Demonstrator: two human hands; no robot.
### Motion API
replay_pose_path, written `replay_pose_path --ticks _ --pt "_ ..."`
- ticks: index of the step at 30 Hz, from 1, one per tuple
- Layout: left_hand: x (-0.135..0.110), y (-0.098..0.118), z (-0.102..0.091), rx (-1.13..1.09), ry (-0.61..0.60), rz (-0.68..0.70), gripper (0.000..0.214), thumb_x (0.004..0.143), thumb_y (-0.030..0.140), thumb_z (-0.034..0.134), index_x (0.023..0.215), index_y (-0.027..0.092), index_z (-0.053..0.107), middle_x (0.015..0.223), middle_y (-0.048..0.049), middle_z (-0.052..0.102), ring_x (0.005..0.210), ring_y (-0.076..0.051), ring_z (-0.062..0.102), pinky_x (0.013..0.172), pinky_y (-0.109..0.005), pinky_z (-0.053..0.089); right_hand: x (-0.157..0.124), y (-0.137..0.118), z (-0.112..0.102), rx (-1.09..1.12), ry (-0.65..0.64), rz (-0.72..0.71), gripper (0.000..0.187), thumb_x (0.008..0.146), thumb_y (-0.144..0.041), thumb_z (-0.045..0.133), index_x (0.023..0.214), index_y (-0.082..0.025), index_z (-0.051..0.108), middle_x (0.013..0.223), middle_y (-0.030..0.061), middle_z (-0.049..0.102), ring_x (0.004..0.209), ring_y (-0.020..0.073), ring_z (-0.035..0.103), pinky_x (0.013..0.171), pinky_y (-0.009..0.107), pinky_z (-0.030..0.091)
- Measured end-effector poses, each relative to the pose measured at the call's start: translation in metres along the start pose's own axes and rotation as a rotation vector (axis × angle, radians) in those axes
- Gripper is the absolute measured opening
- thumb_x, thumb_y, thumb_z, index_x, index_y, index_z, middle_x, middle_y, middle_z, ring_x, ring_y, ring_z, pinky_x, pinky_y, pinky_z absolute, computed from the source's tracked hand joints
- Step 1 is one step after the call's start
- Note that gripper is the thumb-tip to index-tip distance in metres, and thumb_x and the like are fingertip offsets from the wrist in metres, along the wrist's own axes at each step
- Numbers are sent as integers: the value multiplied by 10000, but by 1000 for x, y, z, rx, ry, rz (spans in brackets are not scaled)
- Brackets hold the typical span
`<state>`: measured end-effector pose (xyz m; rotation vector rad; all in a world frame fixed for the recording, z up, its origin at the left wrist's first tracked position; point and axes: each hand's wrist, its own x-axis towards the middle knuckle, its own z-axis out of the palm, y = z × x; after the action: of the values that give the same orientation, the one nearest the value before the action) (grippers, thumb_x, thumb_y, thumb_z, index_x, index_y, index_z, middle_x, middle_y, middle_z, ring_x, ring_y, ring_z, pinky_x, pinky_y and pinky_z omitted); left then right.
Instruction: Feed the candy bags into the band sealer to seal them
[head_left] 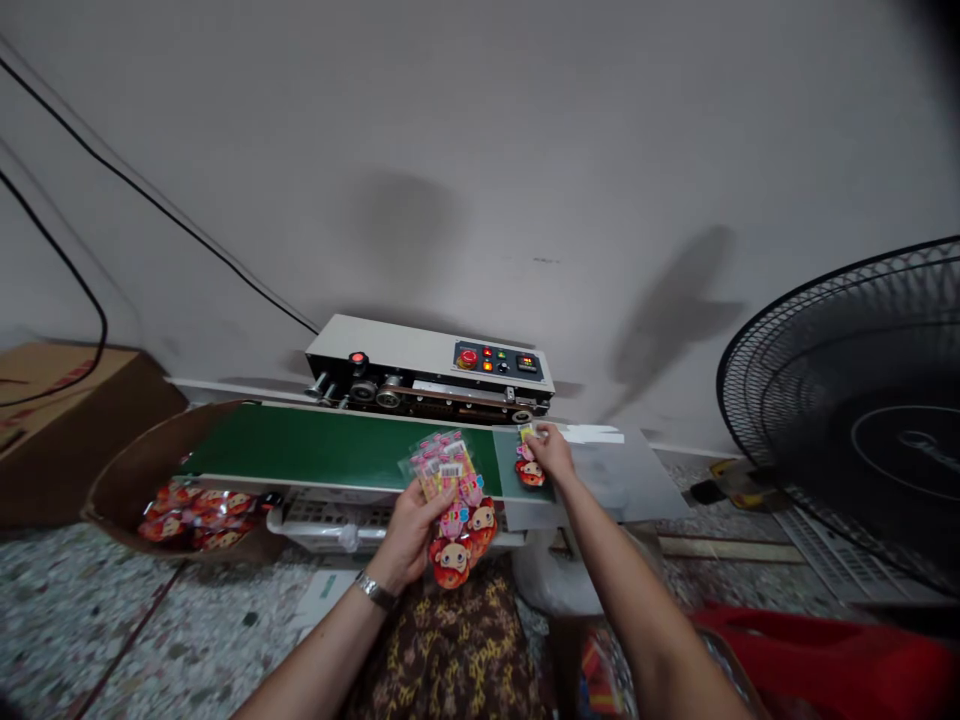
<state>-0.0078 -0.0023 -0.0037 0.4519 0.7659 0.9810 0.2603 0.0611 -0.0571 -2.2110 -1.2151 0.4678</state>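
Observation:
My left hand (412, 528) is closed around a fanned bunch of clear packets (456, 520), printed pink and yellow with red-haired cartoon faces. The bunch hangs over the front edge of a green conveyor belt (300, 445). Farther right, my right hand (553, 455) pinches a single packet of the same kind (529, 472) above a grey sheet at the belt's right end. That packet's top lies close to the inlet of a band sealing machine (420, 350); whether it touches the rollers I cannot tell.
A cardboard box (124, 490) with several packets sits below the belt's left end. A white basket (330, 525) is under the belt. To the right stands a large black fan (847, 420), with a red object (832, 660) below it. Another carton (75, 430) is far left.

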Motion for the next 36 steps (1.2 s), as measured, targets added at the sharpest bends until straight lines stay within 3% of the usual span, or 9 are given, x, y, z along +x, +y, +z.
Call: replay_pose_path --ticks 3,5,10,14,17,20,24,27,36 --pt "2 1 5 -7 -8 18 427 625 198 747 1013 148 575 974 -106 682 807 -212 656 797 -358 504 -19 -23 -6 -113 51 -151 453 736 -360 559 1155 -194 511 893 73 608 765 189 568 676 288 419" --pt "4 2 7 -12 -9 39 417 623 194 748 1000 151 576 975 -102 682 802 -210 656 800 -368 501 -40 -38 -10 21 29 -279 418 768 -385 527 1144 -204 515 961 78 592 783 178 558 698 287 425" --pt "7 0 10 -28 -57 82 432 616 204 752 1009 153 578 1001 -105 674 826 -214 652 816 -375 488 -91 -66 -10 470 -283 -344 326 793 -443 498 965 -178 578 761 19 607 639 131 537 599 236 431" --pt "7 -5 14 -10 -60 87 420 608 199 756 991 150 591 999 -104 676 845 -220 648 826 -372 481 -104 -72 -5 558 -210 -337 258 773 -419 532 806 -167 578 701 6 588 616 119 519 573 215 411" --pt "7 -6 14 -8 -40 94 411 611 198 753 984 150 589 991 -101 677 844 -216 646 828 -375 480 -98 -62 -7 588 -45 -304 254 789 -423 503 818 -175 548 711 5 579 634 122 531 579 211 416" --pt "8 -6 8 5 -10 88 391 601 202 759 951 151 592 908 -77 688 765 -187 651 776 -343 498 -79 -35 -13 580 79 -192 296 785 -466 473 837 -179 525 677 1 579 591 127 536 545 213 413" --pt "9 -6 1 24 7 96 394 593 206 763 942 144 590 884 -71 682 742 -175 645 744 -320 504 -43 14 -24 286 250 13 324 751 -464 456 815 -164 560 600 12 590 526 146 522 506 227 374" --pt "8 -6 2 16 1 94 413 580 216 771 944 143 591 890 -75 679 744 -179 645 740 -323 505 -21 33 -24 65 289 99 282 743 -402 443 791 -161 583 623 32 615 529 156 530 515 235 353" --pt "10 -3 5 11 13 70 393 574 199 774 921 161 594 873 -56 688 720 -173 649 718 -305 504 -6 5 4 -33 175 66 157 735 -322 514 741 -201 615 642 28 590 606 164 536 576 247 365"
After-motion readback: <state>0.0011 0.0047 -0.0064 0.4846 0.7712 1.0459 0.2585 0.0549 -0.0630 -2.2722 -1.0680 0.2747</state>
